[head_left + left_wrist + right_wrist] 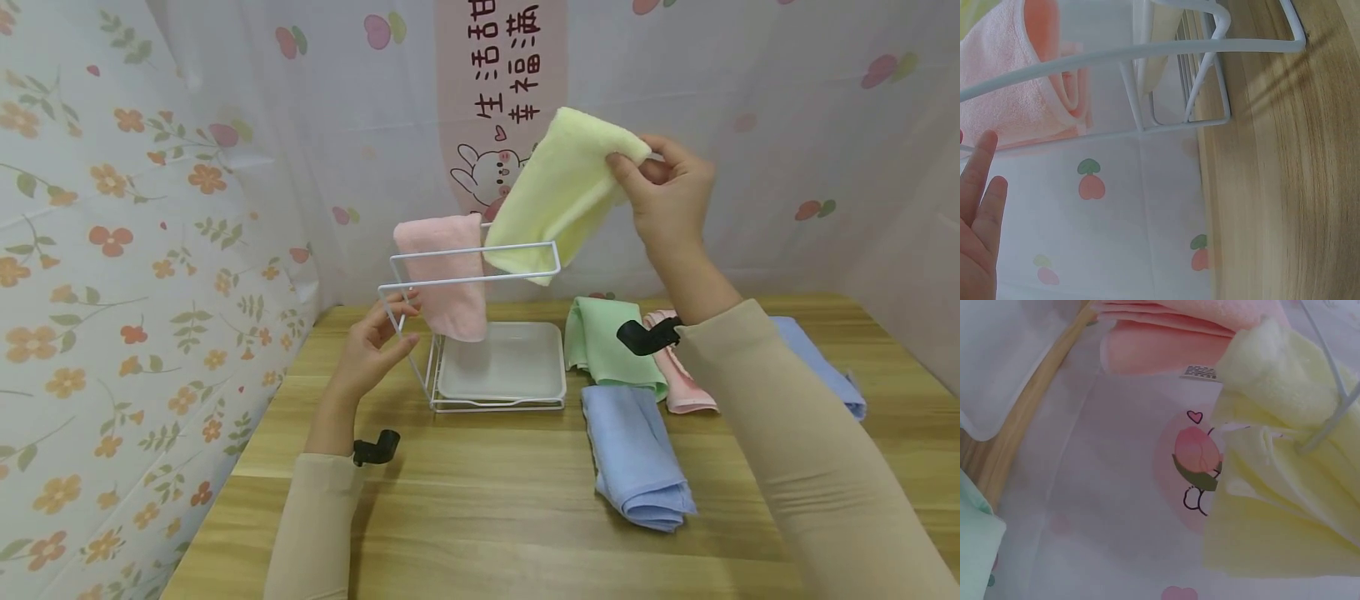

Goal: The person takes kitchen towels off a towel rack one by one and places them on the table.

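Observation:
A yellow towel (573, 187) is held up at its right corner by my right hand (671, 196), pinched between thumb and fingers. Its lower left part hangs at the upper bars of a white wire rack (480, 281), and in the right wrist view a bar crosses the yellow towel (1285, 506). Over the rack's left part hangs a folded pink towel (450, 287). My left hand (372, 342) holds the rack's left upright, thumb in front and fingers behind. In the left wrist view, two fingers (988, 200) of it extend straight beside the rack.
A white tray (517, 367) sits in the rack's base. To the right on the wooden table (480, 500) lie a green cloth (611, 342), a pink cloth (682, 379) and two blue cloths, one nearer (637, 454), one farther right (817, 362). Patterned curtains (112, 250) stand behind and at left.

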The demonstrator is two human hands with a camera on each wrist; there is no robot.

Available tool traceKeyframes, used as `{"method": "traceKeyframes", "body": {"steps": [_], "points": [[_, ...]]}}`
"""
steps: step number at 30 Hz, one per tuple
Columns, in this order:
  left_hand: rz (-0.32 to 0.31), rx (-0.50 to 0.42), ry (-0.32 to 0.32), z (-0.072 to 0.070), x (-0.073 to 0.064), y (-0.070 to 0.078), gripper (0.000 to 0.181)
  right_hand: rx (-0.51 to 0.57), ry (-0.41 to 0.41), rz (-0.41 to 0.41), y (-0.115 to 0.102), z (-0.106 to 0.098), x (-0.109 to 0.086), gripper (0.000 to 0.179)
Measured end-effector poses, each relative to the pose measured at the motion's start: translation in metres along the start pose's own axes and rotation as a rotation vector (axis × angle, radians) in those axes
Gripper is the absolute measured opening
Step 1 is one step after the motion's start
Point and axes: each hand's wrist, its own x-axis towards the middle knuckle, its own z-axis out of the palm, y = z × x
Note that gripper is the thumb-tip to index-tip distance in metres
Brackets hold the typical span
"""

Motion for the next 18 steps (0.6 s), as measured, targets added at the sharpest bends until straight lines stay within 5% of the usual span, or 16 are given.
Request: {"method": "traceKeyframes", "body": {"steps": [18], "points": [[-0.001, -0.007, -0.004, 0.001, 0.001, 0.000, 0.026, 0.256, 0.152, -0.029, -0.007, -0.012, 0.004, 0.022]]}}
